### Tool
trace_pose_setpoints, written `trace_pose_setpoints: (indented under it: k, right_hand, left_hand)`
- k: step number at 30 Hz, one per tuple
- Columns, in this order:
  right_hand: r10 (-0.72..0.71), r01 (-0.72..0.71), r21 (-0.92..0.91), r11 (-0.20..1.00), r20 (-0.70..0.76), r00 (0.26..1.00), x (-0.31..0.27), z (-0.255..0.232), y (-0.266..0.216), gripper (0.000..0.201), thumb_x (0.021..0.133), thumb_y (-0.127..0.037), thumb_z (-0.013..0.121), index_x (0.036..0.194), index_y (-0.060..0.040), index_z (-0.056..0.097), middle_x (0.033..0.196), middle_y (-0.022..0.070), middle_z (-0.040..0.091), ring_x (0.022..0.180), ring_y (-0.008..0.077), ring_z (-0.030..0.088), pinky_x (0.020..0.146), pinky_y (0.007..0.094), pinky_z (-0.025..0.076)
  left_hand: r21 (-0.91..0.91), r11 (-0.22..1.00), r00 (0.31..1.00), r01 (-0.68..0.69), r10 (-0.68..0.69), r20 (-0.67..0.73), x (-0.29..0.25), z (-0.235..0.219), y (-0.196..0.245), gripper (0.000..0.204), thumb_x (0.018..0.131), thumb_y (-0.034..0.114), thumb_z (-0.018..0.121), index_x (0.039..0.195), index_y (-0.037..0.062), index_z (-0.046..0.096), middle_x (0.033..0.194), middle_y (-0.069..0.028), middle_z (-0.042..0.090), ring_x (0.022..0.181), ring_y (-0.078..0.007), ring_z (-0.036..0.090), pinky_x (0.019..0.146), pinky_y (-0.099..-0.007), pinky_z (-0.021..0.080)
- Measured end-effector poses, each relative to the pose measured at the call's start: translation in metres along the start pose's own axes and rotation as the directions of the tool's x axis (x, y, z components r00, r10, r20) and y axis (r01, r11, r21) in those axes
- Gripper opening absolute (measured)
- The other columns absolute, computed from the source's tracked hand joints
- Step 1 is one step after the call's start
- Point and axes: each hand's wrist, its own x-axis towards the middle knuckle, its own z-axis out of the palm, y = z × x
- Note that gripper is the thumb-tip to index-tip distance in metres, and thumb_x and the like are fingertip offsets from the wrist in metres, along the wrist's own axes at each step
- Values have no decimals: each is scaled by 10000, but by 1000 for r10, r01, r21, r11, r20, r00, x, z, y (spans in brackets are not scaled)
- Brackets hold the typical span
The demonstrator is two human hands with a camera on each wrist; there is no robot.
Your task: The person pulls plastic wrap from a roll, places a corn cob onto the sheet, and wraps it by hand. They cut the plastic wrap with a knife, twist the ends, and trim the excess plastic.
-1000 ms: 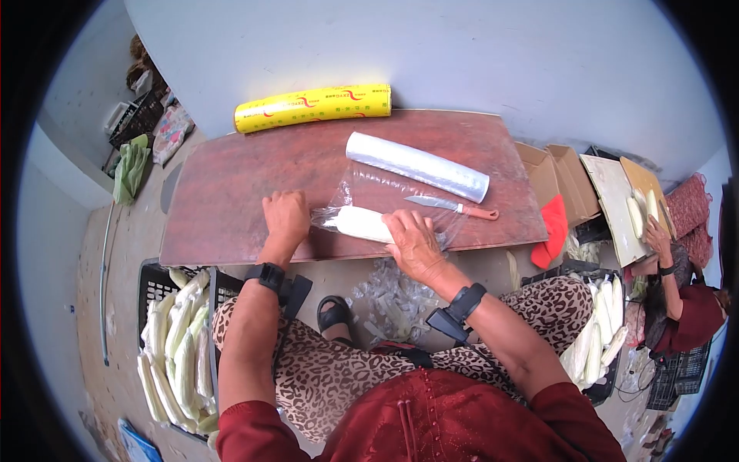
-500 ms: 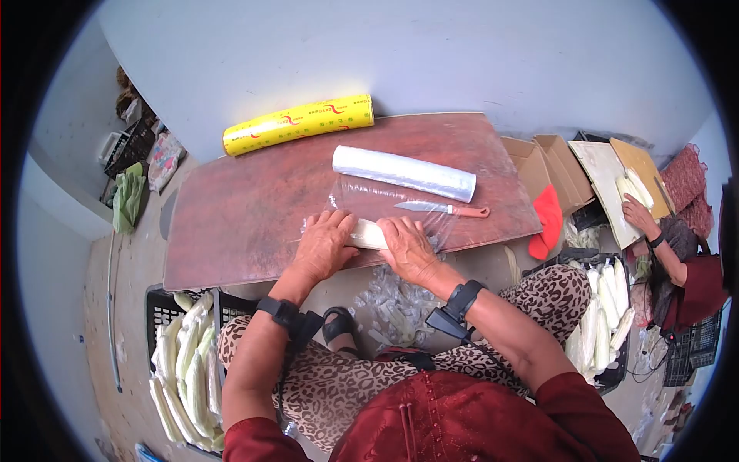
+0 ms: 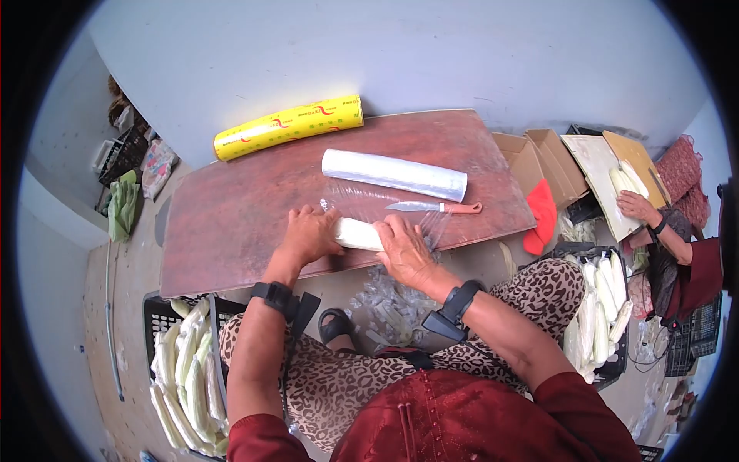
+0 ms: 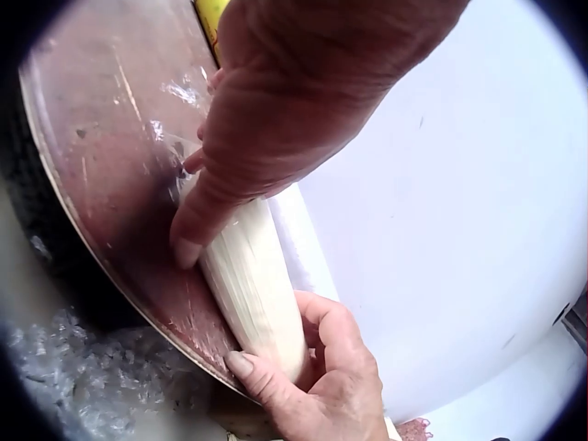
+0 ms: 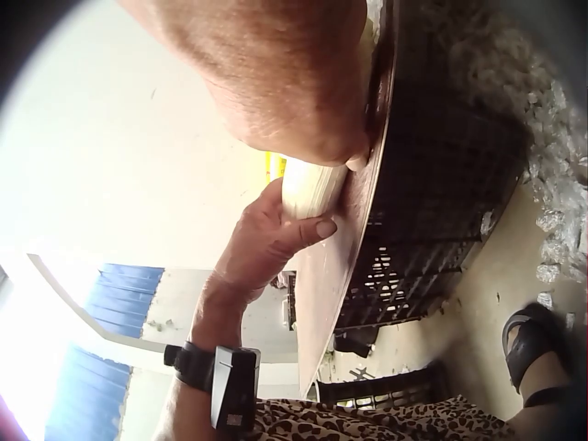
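Note:
An ear of corn in its pale husk [image 3: 358, 234] lies across the near edge of the table, on clear cling film [image 3: 350, 199] that stretches from a film roll [image 3: 394, 175]. My left hand [image 3: 310, 235] grips its left end, thumb along the near side. The right hand [image 3: 406, 252] holds the right end, with the thumb on the near side in the left wrist view. Between the hands the husk [image 4: 253, 276] shows pale and ridged. A knife [image 3: 460, 208] with a reddish handle rests just beyond the right hand, beside the roll.
A yellow printed roll [image 3: 289, 127] lies at the table's back, by the wall. Crates of husked-over corn ears [image 3: 185, 362] flank my legs, with crumpled film [image 3: 392, 300] on the floor between. At the right, another person's hand [image 3: 637, 206] touches ears on a board [image 3: 600, 185].
The left hand has come rightward from the film beyond the corn's tip onto the ear itself. Both hands now grip it, and the film over its left end has been drawn in.

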Motion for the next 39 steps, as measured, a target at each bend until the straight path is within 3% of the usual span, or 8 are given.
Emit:
trace_pose_setpoints:
  k: [7,10,16,19,22,25,30,39]
  right_hand:
    - [-17,16,-121,993,-6,1000,-6,-2,5,405,791,-173,705,1119,-48,503,1030,112,490,977,285,487,813,432,352]
    - [-25,23,-133,991,-16,1000,-6,-2,5,398,793,-173,702,1117,-51,504,1005,110,489,965,282,488,809,430,350]
    - [0,0,-112,994,4,1000,-9,-2,6,511,768,-137,733,1210,-49,493,1044,108,496,985,277,492,818,416,348]
    - [3,-1,-129,992,16,1000,-9,-1,7,516,766,-140,733,1213,-50,492,1043,106,495,986,275,492,820,415,349]
    - [12,-8,-129,992,31,999,-8,-3,6,521,764,-142,734,1215,-46,491,1039,107,496,978,275,492,817,415,351]
    - [-19,19,-124,992,1,1000,-8,-3,9,423,796,-169,694,1149,-46,496,1010,106,503,977,281,491,803,428,350]
    - [38,-36,-67,997,24,999,-10,-3,20,457,795,-179,707,1174,-34,496,1052,109,516,1014,285,500,829,441,358]
    - [62,-61,-32,998,33,998,-19,-14,35,414,789,-133,709,1154,-59,529,1058,108,513,1041,293,496,835,453,362]
  left_hand:
    - [-25,999,999,41,-40,23,7,1,-6,666,581,411,840,1155,128,657,1137,-105,635,1150,-325,510,960,-500,360]
    - [96,991,983,97,-110,147,6,-12,-11,511,686,337,774,1128,101,672,1155,-113,626,1155,-328,501,961,-510,349]
    - [381,875,936,298,-191,-294,-13,-35,-14,268,796,91,601,1050,85,685,1103,-121,618,1146,-327,504,964,-488,344]
    - [95,995,911,37,5,-412,-13,-44,-1,308,766,-9,554,1052,43,658,1154,-146,596,1147,-336,510,965,-454,388]
    - [-216,948,935,-233,157,-318,-12,-31,24,209,809,81,612,1014,45,635,1139,-132,582,1124,-307,524,980,-451,382]
    - [-237,940,963,-244,206,-174,-14,-11,36,339,769,129,695,1080,41,595,1169,-115,572,1126,-296,534,988,-468,389]
    - [-52,957,934,-285,265,-241,-1,4,31,502,700,183,778,1135,60,560,1163,-100,581,1123,-296,546,970,-474,396]
    - [-37,985,984,-170,168,-58,18,8,24,620,636,289,835,1154,82,563,1110,-98,612,1113,-314,556,930,-473,399]
